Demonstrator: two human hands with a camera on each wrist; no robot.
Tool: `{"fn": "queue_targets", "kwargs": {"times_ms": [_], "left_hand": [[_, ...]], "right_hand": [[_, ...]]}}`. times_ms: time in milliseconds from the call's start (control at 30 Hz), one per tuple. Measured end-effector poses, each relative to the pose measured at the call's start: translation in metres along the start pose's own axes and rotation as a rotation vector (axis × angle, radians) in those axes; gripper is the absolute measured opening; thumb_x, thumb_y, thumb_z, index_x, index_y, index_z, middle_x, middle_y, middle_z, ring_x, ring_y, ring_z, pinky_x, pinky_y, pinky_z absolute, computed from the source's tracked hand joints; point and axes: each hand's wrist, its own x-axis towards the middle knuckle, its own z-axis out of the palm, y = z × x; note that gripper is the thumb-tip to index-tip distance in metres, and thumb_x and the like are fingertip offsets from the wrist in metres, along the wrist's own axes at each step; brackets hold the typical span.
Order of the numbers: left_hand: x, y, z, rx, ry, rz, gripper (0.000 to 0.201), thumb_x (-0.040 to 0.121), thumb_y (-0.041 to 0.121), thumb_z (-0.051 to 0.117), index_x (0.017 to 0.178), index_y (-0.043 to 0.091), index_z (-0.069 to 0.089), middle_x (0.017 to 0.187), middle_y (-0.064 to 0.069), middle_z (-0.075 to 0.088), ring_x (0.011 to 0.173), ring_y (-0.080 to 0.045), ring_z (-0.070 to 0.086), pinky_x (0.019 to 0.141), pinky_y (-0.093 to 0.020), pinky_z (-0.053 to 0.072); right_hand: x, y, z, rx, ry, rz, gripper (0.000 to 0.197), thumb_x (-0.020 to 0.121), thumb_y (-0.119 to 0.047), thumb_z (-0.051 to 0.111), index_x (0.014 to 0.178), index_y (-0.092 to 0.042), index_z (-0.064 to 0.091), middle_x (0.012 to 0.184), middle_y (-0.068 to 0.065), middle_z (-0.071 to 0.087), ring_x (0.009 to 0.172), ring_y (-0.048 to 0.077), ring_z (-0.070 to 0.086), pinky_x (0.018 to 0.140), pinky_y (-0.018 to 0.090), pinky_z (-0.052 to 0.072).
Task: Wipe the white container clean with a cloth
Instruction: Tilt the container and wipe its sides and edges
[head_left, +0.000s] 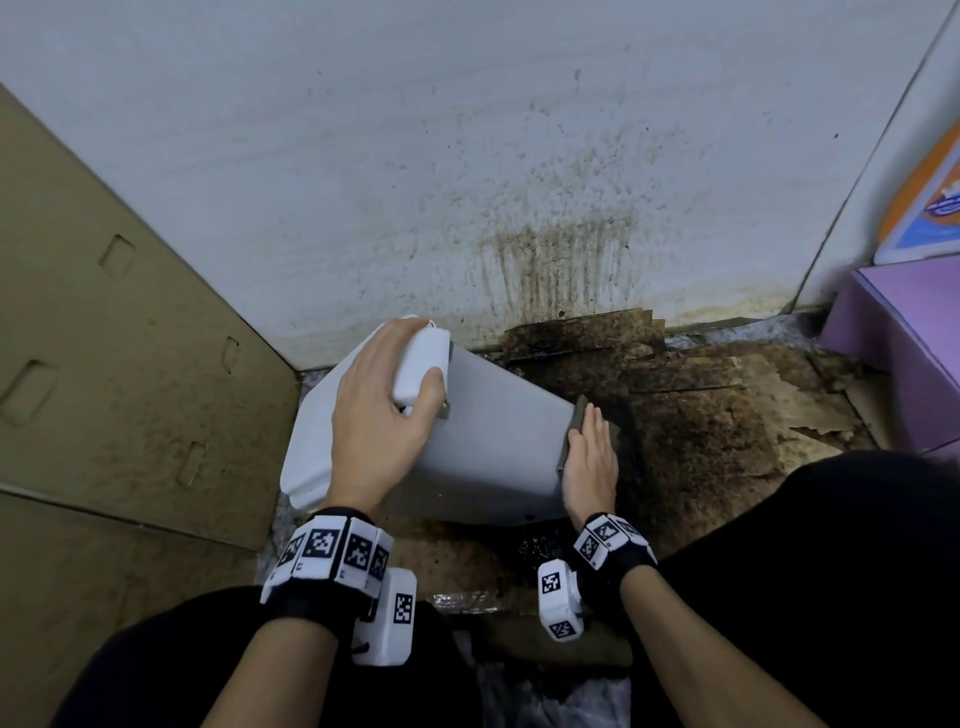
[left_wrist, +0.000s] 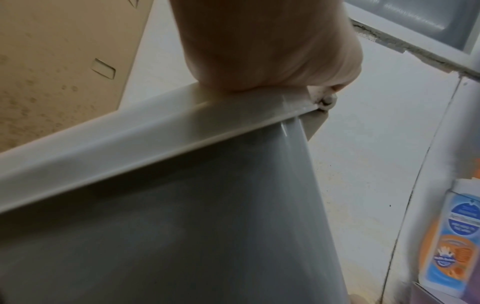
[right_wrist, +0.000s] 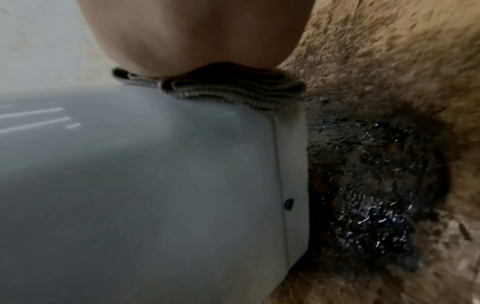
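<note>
Your left hand (head_left: 384, 410) grips the white plastic lidded container (head_left: 498, 441) at its hinge end, fingers (head_left: 431, 387) and thumb curled round the white block on the lid edge. The container lies tipped on its side on the floor, its long axis running from the lid, low and left near the brown cardboard panel (head_left: 119, 374), toward its base, which points right and slightly away from you.

Your right hand (head_left: 592, 462) sits at that base end, fingers straight and laid flat, pressing a folded grey cloth (right_wrist: 223, 86) against the bottom edge of the container. The right wrist view shows the cloth sandwiched between palm and the base corner, touching both.

So the surface left to wipe lies to the left of your right hand, along the grey-white side wall toward your left hand. The right hand is the nearer one for any stroke; the left only steadies. My guess is that a pass along the long axis would suit the wall, but I cannot tell which faces are already clean.

Just beside the base is a dark, wet-looking stained patch of torn cardboard on the floor (head_left: 701, 415). Keep the cloth off it. The stained white wall (head_left: 519, 182) stands behind, and a purple box (head_left: 898, 343) sits well apart to the right.
</note>
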Motion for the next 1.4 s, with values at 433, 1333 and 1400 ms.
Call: {"fn": "queue_targets", "kwargs": {"times_ms": [433,1333,1400], "left_hand": [[0.000,0.002,0.003,0.010,0.012,0.033,0.044,0.095,0.030,0.053,0.140,0.029,0.054,0.142,0.014,0.056,0.137,-0.008,0.048,0.110,-0.041,0.043],[0.001,0.002,0.004,0.025,-0.015,0.016,0.044,0.097,0.035,0.054,0.141,0.035,0.052,0.145,0.019,0.053,0.138,-0.007,0.047,0.108,-0.043,0.045],[0.001,0.003,0.005,0.026,-0.015,0.013,0.044,0.097,0.035,0.054,0.141,0.035,0.052,0.145,0.020,0.053,0.138,-0.006,0.046,0.109,-0.041,0.045]], "right_hand": [[-0.079,-0.129,0.033,0.162,-0.008,-0.187,0.079,0.088,-0.054,-0.004,0.161,-0.026,0.009,0.162,-0.022,0.000,0.151,-0.004,-0.005,0.122,0.023,-0.005],[-0.030,-0.006,0.011,0.059,0.087,-0.302,0.061,0.102,-0.045,0.012,0.158,-0.027,0.027,0.165,-0.012,0.023,0.153,0.001,0.014,0.125,0.042,0.018],[-0.025,0.002,0.006,0.072,0.069,-0.246,0.062,0.100,-0.047,0.012,0.158,-0.028,0.026,0.166,-0.012,0.021,0.153,0.002,0.013,0.126,0.041,0.015]]}}
